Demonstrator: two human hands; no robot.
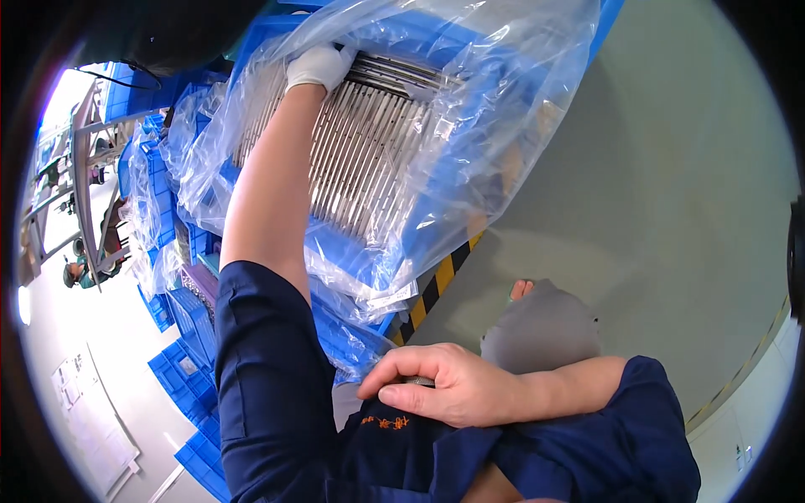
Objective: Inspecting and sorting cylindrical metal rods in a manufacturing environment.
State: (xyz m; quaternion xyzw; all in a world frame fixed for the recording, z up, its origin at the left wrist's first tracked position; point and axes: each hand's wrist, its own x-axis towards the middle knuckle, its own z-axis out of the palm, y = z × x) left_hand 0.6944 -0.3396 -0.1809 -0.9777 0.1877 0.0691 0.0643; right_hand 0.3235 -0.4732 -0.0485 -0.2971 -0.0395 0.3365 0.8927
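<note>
My left hand [321, 67], in a white glove, reaches into a blue crate [444, 189] lined with a clear plastic bag [520, 92]. Its fingers curl down at the ends of some dark, slim metal rods [398, 74] that lie crosswise; the fingertips are hidden. Below them, many shiny metal rods [360, 159] lie side by side in rows, with small dark marks along them. My right hand [453, 386] is bare and held close to my body, its fingers bent. A small grey, rough-looking thing [419, 381] shows between thumb and fingers; I cannot make out its kind.
More blue crates [184, 373] with plastic liners stand to the left. Yellow and black striped tape [436, 289] runs on the floor beside the crate. A grey rounded shape [545, 327] is at the lower right. Another person [80, 272] is far off left.
</note>
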